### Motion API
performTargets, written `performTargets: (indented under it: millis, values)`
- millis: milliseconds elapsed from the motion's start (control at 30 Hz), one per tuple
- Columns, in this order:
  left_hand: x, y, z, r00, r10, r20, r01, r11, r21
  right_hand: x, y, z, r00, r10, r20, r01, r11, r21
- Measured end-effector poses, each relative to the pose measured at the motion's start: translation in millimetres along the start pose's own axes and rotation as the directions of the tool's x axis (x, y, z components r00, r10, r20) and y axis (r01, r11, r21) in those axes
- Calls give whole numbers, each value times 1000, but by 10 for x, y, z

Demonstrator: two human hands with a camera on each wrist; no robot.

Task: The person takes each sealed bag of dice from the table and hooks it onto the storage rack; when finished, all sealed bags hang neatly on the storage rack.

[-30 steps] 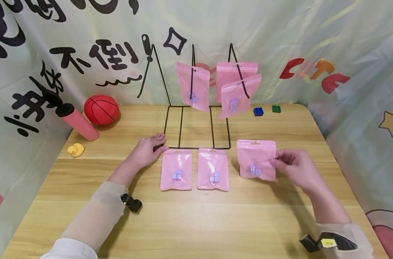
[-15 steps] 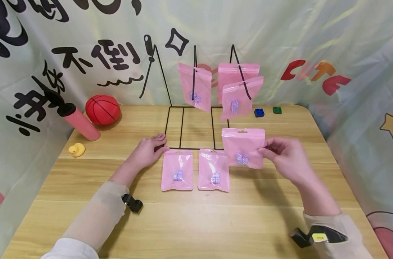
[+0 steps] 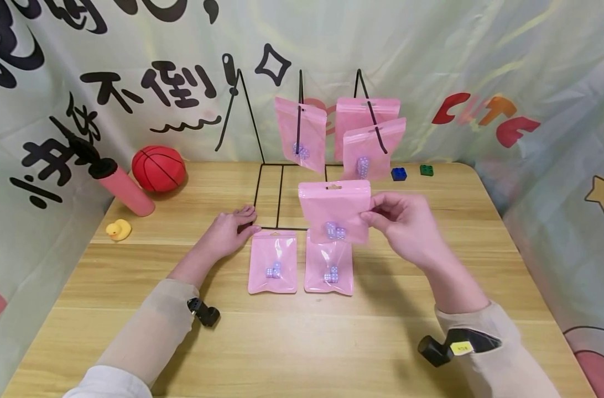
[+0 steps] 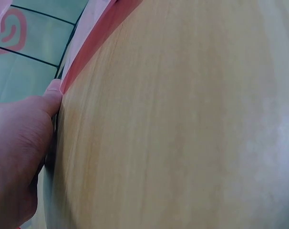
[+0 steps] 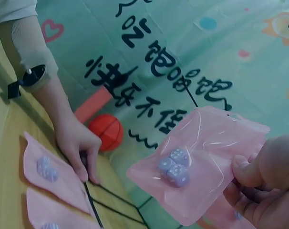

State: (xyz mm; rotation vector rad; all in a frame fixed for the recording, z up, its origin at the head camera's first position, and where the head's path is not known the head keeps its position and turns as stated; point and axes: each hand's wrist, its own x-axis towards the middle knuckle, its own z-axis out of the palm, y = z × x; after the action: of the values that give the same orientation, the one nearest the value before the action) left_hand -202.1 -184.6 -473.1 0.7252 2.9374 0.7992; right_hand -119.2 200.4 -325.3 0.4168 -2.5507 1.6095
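Note:
My right hand (image 3: pixel 399 224) pinches the right edge of a pink zip bag (image 3: pixel 327 205) with several pale purple dice in its lower part, clearly visible in the right wrist view (image 5: pixel 197 148). The bag is raised, overlapping the front of a black wire rack (image 3: pixel 279 194). My left hand (image 3: pixel 230 229) holds the rack's front left corner between thumb and fingers. Two more pink bags, one on the left (image 3: pixel 273 262) and one on the right (image 3: pixel 330 271), lie flat before the rack. The held bag covers the right one's top edge.
One pink bag (image 3: pixel 302 132) hangs on the rack's middle hook; two hang on the right hook, the front one (image 3: pixel 371 146) tilted. The left hook (image 3: pixel 224 124) is bare. A red ball (image 3: pixel 159 169), pink pump (image 3: pixel 125 193), yellow duck (image 3: pixel 118 229), and blue (image 3: pixel 399 174) and green (image 3: pixel 426 169) bricks stand around.
My right hand has lifted the pink bag from the right of the table and carried it left and upward, over the rack's front. The left hand has stayed at the rack's corner.

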Motion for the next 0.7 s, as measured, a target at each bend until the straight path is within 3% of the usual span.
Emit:
performTargets:
  millis: [233, 700]
  values:
    - [-1, -8, 2, 1000, -5, -5, 5, 1000, -6, 169, -135, 197, 1000, -19, 16, 19, 998, 55]
    - [9, -19, 6, 1000, -6, -6, 6, 1000, -22, 460, -227, 439, 998, -39, -58, 46, 990, 135]
